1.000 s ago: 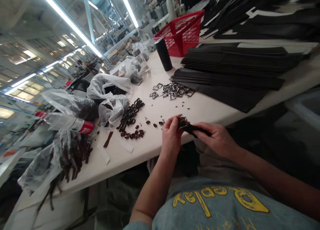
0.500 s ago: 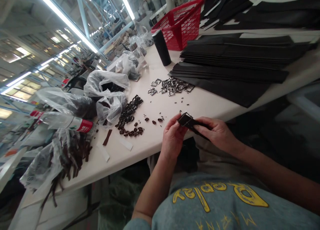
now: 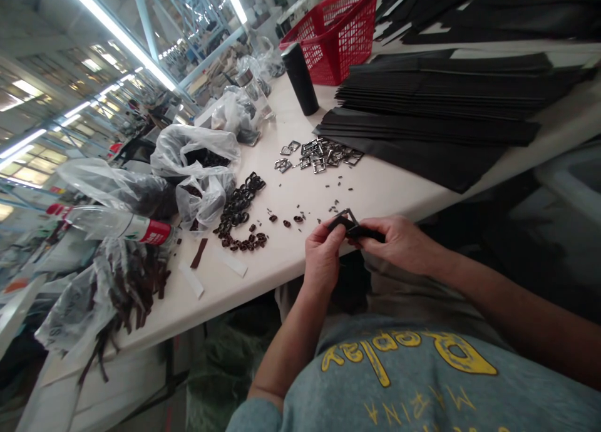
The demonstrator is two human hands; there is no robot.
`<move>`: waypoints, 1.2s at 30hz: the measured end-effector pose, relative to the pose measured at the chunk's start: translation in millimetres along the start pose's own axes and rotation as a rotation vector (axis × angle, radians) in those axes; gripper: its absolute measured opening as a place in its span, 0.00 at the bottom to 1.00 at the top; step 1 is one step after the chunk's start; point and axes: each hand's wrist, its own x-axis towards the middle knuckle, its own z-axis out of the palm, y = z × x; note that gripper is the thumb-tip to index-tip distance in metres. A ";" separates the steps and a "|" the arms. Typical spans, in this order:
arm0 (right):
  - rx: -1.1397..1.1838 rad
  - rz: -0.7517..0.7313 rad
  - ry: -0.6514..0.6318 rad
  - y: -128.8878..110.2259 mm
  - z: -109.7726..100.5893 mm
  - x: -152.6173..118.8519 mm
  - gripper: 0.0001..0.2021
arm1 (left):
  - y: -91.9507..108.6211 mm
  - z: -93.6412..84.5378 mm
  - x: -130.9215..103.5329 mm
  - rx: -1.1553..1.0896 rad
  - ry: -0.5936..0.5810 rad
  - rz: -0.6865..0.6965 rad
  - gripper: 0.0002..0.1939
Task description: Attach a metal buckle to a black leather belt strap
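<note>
Between my hands, at the table's near edge, is a metal buckle (image 3: 350, 215) with a black strap (image 3: 370, 233) through it. My left hand (image 3: 323, 250) pinches the strap's short end at the buckle, thumb on top. Fingers of my right hand (image 3: 399, 241) are closed round the longer part of the strap, which is partly hidden by them. Beyond my hands lies a pile of silvery buckles (image 3: 323, 153). To the left are dark strap loops (image 3: 241, 200) in a curved heap, with several tiny dark pieces scattered between.
Black strips (image 3: 436, 100) are stacked at the right, near a red basket (image 3: 338, 37) and a black flask (image 3: 300, 78). Plastic bags (image 3: 192, 153), a bottle (image 3: 117, 222) and a bundle of brown strips (image 3: 131, 282) occupy the left side. The table edge (image 3: 225, 294) runs diagonally before me.
My left thumb has moved onto the strap at the buckle, and the buckle frame now tilts up from the strap. My right hand has shifted slightly left. The whole view has shifted slightly.
</note>
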 end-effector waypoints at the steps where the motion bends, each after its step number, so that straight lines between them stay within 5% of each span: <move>1: -0.012 -0.009 -0.024 -1.9 -1.8 0.4 0.12 | 1.7 -0.1 -0.8 0.013 -0.014 0.000 0.13; 6: -0.058 -0.057 -0.141 -8.5 -7.1 0.6 0.12 | 8.7 0.3 -3.0 0.056 -0.062 -0.031 0.16; 19: -0.080 -0.042 -0.064 -5.3 -3.4 0.9 0.16 | 4.3 -9.4 -1.6 0.114 -0.180 -0.027 0.11; 25: -0.119 0.014 0.025 -7.6 -0.4 -3.8 0.20 | 9.7 -3.4 -9.0 0.088 -0.234 -0.072 0.22; 31: -0.186 -0.014 0.067 -7.3 6.9 -4.8 0.19 | 0.5 4.2 -6.8 0.040 -0.036 -0.030 0.15; 36: -0.148 0.000 -0.051 -5.5 -3.3 -7.9 0.12 | 3.0 -2.2 -2.4 -0.031 0.044 0.031 0.11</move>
